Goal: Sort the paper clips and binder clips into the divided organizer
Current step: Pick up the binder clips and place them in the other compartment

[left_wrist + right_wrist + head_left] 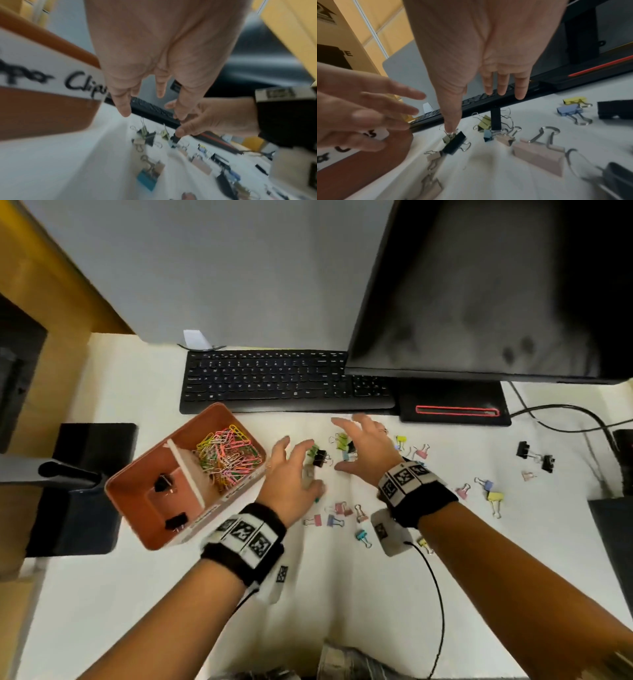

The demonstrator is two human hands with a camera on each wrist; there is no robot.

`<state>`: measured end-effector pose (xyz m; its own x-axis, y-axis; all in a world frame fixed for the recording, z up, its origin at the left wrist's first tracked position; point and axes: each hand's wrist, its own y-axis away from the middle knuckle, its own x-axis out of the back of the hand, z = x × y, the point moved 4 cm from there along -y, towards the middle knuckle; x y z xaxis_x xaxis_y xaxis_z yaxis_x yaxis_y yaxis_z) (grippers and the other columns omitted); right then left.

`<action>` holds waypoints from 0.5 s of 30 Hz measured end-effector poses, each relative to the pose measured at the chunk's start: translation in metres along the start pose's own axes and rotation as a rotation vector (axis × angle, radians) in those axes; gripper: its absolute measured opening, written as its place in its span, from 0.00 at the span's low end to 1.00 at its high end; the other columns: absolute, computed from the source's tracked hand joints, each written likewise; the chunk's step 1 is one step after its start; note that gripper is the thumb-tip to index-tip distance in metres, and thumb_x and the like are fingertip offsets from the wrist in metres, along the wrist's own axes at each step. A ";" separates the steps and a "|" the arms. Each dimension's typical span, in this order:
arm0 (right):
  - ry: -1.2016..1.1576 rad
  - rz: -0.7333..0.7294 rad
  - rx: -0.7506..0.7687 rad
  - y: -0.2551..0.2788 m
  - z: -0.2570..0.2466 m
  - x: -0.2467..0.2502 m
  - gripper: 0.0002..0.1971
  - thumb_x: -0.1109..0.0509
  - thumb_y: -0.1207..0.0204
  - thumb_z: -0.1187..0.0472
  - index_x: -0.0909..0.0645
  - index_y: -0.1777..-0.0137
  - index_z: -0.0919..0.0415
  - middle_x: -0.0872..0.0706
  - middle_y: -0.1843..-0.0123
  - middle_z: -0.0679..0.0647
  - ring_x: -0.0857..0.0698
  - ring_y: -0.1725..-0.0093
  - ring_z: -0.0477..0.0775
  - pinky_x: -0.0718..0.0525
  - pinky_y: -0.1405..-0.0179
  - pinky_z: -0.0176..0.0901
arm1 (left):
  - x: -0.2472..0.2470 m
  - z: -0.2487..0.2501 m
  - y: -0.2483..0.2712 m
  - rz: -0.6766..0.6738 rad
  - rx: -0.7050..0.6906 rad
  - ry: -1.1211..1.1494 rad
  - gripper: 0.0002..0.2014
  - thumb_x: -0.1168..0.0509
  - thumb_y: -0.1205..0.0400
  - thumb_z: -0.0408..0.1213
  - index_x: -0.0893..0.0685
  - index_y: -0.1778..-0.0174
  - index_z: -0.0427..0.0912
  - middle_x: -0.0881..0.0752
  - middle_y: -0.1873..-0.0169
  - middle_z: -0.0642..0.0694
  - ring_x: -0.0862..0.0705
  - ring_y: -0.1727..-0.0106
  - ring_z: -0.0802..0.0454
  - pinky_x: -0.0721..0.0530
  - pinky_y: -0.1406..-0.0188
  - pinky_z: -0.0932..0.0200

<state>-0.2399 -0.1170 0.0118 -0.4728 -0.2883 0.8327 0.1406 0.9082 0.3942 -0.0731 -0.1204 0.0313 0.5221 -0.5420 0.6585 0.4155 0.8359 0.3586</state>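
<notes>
Both the left hand [295, 474] and the right hand [364, 447] hover released, fingers spread, over binder clips [320, 457] scattered on the bench [342, 594], beside the organizer [144, 508] holding paper clips [226, 457] in its far compartment.

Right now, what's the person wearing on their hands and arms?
Both forearms are bare, without sleeves. Each wrist carries a black band bearing white tiles printed with black square markers. A thin black cable trails from the right one. A ring sits on the right hand.
</notes>
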 end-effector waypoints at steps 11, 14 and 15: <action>-0.093 -0.030 0.017 -0.012 0.010 -0.032 0.16 0.30 0.26 0.66 0.19 0.38 0.57 0.30 0.29 0.57 0.24 0.37 0.61 0.23 0.35 0.50 | -0.041 -0.021 -0.056 -0.012 -0.044 -0.285 0.17 0.32 0.24 0.35 0.20 0.39 0.49 0.30 0.28 0.43 0.30 0.30 0.38 0.27 0.29 0.43; -0.123 -0.012 0.015 -0.006 0.013 -0.035 0.06 0.31 0.25 0.65 0.15 0.51 0.62 0.29 0.33 0.56 0.19 0.47 0.56 0.24 0.48 0.39 | -0.041 -0.025 -0.049 0.006 -0.072 -0.151 0.16 0.31 0.26 0.30 0.19 0.43 0.45 0.26 0.38 0.44 0.20 0.43 0.43 0.19 0.35 0.50; -0.131 -0.014 0.013 -0.004 0.014 -0.036 0.05 0.31 0.25 0.64 0.15 0.52 0.63 0.29 0.34 0.56 0.19 0.48 0.56 0.24 0.49 0.39 | -0.040 -0.026 -0.047 0.009 -0.066 -0.127 0.16 0.31 0.26 0.29 0.19 0.43 0.44 0.26 0.40 0.45 0.19 0.45 0.45 0.19 0.35 0.52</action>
<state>-0.2358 -0.1063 -0.0251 -0.5842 -0.2596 0.7690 0.1221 0.9086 0.3995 -0.0945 -0.1400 -0.0290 0.4292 -0.5158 0.7415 0.4618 0.8308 0.3106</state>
